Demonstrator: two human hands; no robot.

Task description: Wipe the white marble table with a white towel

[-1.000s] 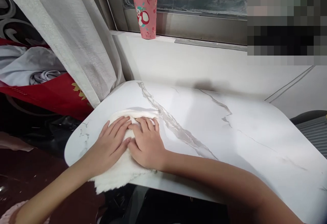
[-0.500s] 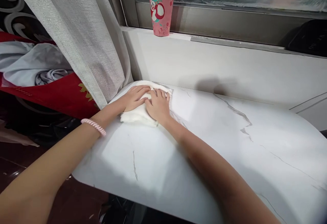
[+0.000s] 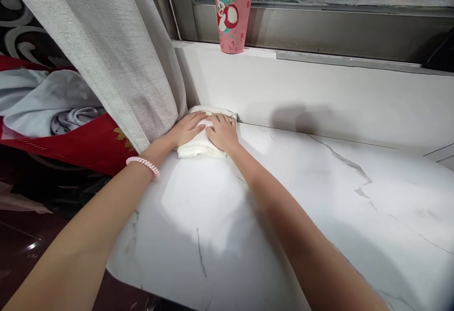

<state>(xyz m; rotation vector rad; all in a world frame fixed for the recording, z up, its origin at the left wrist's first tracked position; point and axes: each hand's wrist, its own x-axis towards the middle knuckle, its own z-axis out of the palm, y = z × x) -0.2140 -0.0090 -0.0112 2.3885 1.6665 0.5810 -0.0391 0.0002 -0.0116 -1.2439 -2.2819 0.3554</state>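
Observation:
A folded white cloth [image 3: 202, 148] lies at the far left corner of the white marble-patterned table [image 3: 177, 235], up against the wall. My left hand [image 3: 186, 128] rests flat on the cloth's left part, fingers stretched out and pointing right. On its right part lies my right hand [image 3: 224, 132], palm down with the fingers spread forward. The two hands are side by side, pressing the cloth to the tabletop. A pink coiled band [image 3: 144, 164] circles my left wrist.
A pink patterned cup [image 3: 234, 15] stands on the window ledge [image 3: 262, 53] above the cloth. The grey curtain [image 3: 131, 55] hangs close by my left hand. Beyond it is a red bag [image 3: 81, 147] with grey fabric in it. A dark object [image 3: 441, 55] sits at the ledge's right end.
Both hands, with the cloth under them, have slid farther back toward the wall and the curtain. My view has shifted slightly.

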